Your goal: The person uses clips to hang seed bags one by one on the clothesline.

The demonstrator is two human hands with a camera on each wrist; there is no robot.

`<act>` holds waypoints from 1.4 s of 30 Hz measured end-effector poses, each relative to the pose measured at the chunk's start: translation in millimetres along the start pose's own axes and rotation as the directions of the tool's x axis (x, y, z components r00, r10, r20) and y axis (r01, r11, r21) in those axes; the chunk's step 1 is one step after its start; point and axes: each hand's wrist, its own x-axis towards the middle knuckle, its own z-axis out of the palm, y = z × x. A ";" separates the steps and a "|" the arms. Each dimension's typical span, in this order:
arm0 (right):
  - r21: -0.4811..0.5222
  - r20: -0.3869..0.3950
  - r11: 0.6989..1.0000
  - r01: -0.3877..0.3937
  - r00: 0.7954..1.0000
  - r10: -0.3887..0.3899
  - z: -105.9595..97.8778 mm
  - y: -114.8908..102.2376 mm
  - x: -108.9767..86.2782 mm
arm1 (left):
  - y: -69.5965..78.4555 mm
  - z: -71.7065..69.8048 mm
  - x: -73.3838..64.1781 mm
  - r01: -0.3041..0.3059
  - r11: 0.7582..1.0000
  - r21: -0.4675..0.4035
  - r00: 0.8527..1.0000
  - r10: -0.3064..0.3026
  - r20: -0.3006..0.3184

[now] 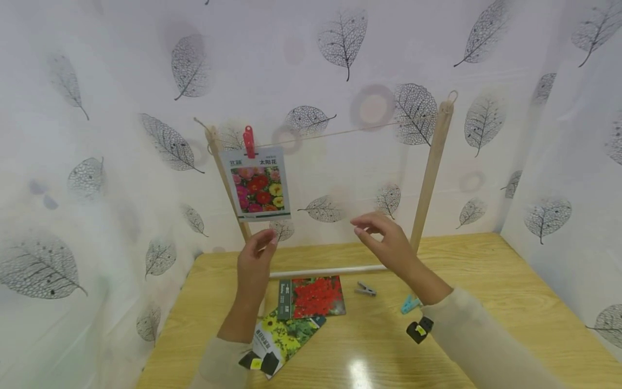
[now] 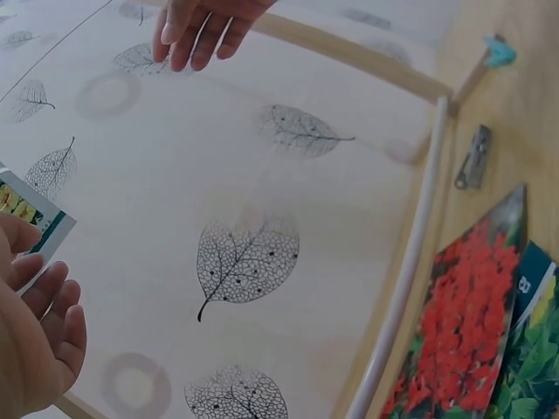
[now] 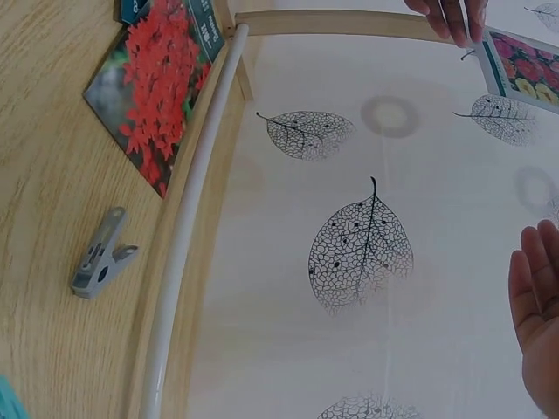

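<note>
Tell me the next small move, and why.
Probably lower the left grip to the red-flowered packet on the table: a red clip already holds another packet on the string, while this one lies unhung near a grey clip.

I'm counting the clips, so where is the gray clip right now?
In the head view, the gray clip lies on the wooden table, between the red-flower packet on its left and the turquoise clip on its right.

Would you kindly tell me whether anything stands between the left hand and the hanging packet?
Nothing visible does: in the head view, the left hand is just below the hanging packet.
</note>
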 end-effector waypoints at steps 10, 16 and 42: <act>0.030 -0.007 1.000 -0.005 1.000 0.005 4.5 8.7 -10.2 | -11.3 2.8 -4.9 0.010 1.000 0.009 1.000 -0.010 0.015; 0.047 0.004 0.998 -0.043 0.999 0.043 7.0 12.7 -15.8 | -15.4 3.6 -6.1 0.002 1.000 0.006 1.000 -0.002 0.019; 0.031 0.016 0.995 -0.091 0.996 0.091 13.2 25.5 -36.2 | -31.0 9.2 -16.6 0.046 0.999 0.016 0.999 -0.046 0.023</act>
